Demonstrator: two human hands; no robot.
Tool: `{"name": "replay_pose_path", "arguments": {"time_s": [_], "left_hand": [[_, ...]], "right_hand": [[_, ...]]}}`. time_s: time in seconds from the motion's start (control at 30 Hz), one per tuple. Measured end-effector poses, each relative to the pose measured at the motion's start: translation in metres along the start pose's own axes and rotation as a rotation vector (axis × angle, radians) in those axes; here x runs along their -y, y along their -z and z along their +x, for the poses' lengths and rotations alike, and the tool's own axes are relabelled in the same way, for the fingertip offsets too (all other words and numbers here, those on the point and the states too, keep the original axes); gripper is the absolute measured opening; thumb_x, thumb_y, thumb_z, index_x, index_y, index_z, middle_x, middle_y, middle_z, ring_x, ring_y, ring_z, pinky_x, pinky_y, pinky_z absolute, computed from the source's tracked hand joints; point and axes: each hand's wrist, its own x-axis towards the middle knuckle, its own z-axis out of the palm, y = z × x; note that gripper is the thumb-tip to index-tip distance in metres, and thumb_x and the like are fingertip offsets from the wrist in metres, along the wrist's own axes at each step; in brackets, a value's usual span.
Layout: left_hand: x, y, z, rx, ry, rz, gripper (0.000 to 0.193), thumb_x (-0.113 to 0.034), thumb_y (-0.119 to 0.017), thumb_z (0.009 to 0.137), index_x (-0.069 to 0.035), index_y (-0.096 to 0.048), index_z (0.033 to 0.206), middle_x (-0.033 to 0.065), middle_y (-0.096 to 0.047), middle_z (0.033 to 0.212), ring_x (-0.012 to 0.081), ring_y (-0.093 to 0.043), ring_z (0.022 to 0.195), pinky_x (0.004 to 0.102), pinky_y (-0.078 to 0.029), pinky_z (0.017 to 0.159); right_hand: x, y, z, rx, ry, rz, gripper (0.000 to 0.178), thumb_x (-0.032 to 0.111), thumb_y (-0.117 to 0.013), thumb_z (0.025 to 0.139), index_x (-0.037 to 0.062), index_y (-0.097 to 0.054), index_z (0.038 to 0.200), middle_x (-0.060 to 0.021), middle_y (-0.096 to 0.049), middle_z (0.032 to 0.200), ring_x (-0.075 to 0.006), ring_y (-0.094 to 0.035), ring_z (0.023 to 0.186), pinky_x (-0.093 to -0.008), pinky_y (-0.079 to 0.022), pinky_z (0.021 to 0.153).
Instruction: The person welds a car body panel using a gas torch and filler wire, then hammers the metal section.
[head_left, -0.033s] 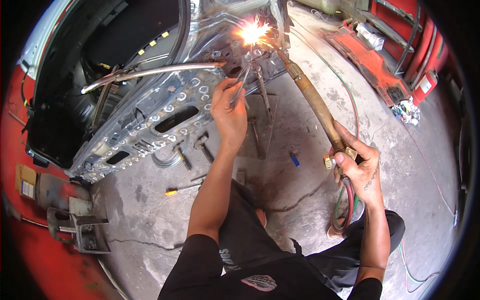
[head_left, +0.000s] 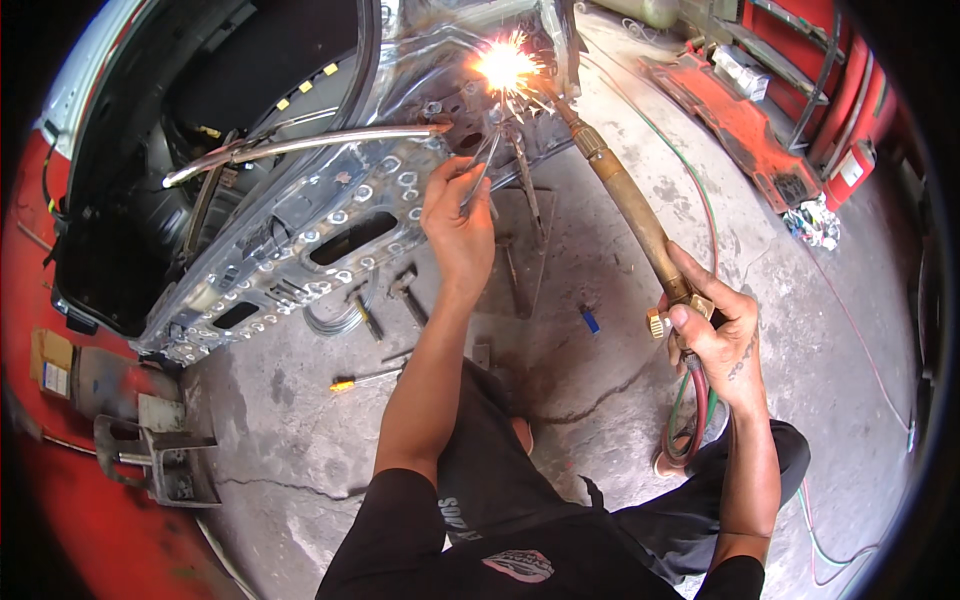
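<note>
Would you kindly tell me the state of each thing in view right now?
Left hand: closed on thin rod
Right hand: closed on torch
Torch: raised, sparks near its tip
Hoses: hanging in a loop
Metal panel: pierced with holes
Yellow-handled screwdriver: lying on floor
Small blue object: on floor
Floor: cracked

Over on the cracked concrete floor [head_left: 290,440] I saw a yellow-handled screwdriver [head_left: 346,384], a hammer [head_left: 408,288] and a small blue object [head_left: 590,320] lying apart, and a crumpled bundle [head_left: 813,224] beside a scuffed red panel [head_left: 718,118].
</note>
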Motion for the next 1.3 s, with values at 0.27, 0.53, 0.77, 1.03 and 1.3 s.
{"name": "replay_pose_path", "arguments": {"time_s": [0.27,0.53,0.77,1.03,1.3], "left_hand": [[0.002,0.0014,-0.0002,0.008,-0.011,0.02,0.018,0.005,-0.074,0.088,0.0,-0.077,0.104,0.0129,-0.071,0.115,0.0247,-0.066,0.108,0.0335,-0.051,0.094],[-0.0003,0.0007,0.0002,0.014,0.01,0.03,0.017,0.005,-0.073,0.088,0.0,-0.077,0.104,0.0128,-0.071,0.115,0.0242,-0.066,0.108,0.0329,-0.051,0.095],[0.0031,-0.0009,0.0006,0.006,-0.015,0.024,0.018,0.005,-0.074,0.087,0.0,-0.077,0.104,0.0129,-0.071,0.114,0.0244,-0.066,0.108,0.0333,-0.051,0.095],[0.0039,-0.0017,0.001,0.001,-0.028,0.039,0.017,0.005,-0.074,0.087,0.001,-0.076,0.103,0.0129,-0.071,0.114,0.0249,-0.066,0.108,0.0339,-0.051,0.095],[0.0051,-0.0015,0.002,0.01,-0.019,0.014,0.018,0.007,-0.073,0.088,0.001,-0.076,0.104,0.0127,-0.071,0.115,0.0243,-0.066,0.109,0.0333,-0.051,0.095]], "right_hand": [[0.0016,-0.0002,-0.0007,-0.004,-0.002,0.017,0.06,0.022,-0.076,0.091,0.0038,-0.058,0.146,-0.0035,-0.066,0.084,-0.0094,-0.06,0.058,-0.0255,-0.048,0.051],[0.0009,0.0006,-0.0005,-0.001,0.007,0.01,0.059,0.02,-0.076,0.092,0.0041,-0.058,0.146,-0.0034,-0.066,0.082,-0.0096,-0.061,0.057,-0.026,-0.049,0.051],[0.0019,-0.0002,-0.0007,-0.004,-0.003,0.021,0.059,0.02,-0.075,0.092,0.0041,-0.058,0.146,-0.0038,-0.066,0.083,-0.0098,-0.06,0.057,-0.0262,-0.049,0.051],[-0.0005,-0.0011,0.0004,-0.008,0.016,-0.013,0.063,0.024,-0.075,0.091,0.001,-0.056,0.146,-0.0074,-0.07,0.086,-0.0118,-0.062,0.054,-0.0269,-0.049,0.048],[-0.0008,-0.0014,0.0008,-0.011,0.01,-0.005,0.063,0.024,-0.075,0.091,0.0006,-0.056,0.146,-0.0073,-0.07,0.086,-0.0115,-0.061,0.054,-0.0267,-0.049,0.048]]}}
